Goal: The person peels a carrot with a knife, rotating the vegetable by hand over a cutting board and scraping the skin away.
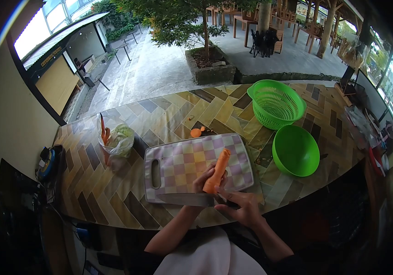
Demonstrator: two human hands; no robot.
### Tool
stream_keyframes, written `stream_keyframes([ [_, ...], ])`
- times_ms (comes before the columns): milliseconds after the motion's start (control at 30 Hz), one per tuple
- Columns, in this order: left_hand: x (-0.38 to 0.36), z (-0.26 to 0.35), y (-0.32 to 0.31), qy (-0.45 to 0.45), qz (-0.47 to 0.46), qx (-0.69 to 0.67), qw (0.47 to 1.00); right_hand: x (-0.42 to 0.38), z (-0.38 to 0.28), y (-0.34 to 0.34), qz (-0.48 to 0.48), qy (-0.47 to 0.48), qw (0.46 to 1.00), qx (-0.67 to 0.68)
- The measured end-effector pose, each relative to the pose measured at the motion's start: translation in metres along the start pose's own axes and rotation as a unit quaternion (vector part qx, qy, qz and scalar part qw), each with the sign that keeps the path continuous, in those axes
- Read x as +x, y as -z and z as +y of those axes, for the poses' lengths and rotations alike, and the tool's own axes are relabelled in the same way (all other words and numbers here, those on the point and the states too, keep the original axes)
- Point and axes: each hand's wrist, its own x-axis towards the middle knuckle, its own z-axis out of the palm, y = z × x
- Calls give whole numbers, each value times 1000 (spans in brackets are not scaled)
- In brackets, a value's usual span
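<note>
A peeled-looking orange carrot (219, 170) slants upward in my left hand (203, 180), whose fingers wrap round it from behind and the left. My right hand (243, 206) grips a kitchen knife (187, 199) by its dark handle. The knife's broad blade points left, just below the thick end of the carrot, with my right fingertips close to that end. Under both hands lies a checkered pink and yellow cutting board (173, 156) with a slot handle on its left. Carrot pieces (196, 132) lie on the table just past the board's far edge.
A green colander (276, 103) and a green bowl (296, 150) stand right of the board. On the left, a plastic bag (122, 143) holds pale green vegetables, with carrots (104, 134) beside it. The wood-patterned table (91, 165) has a curved near edge. Utensils crowd the far right.
</note>
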Motion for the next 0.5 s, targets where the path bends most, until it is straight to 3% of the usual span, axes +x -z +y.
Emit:
stream_keyframes([
  [333,-1,0,3,18,-19,-25,999,3,-2,0,-27,-3,999,-46],
  [500,0,-1,4,4,-20,-26,999,4,5,-11,21,26,999,-37],
])
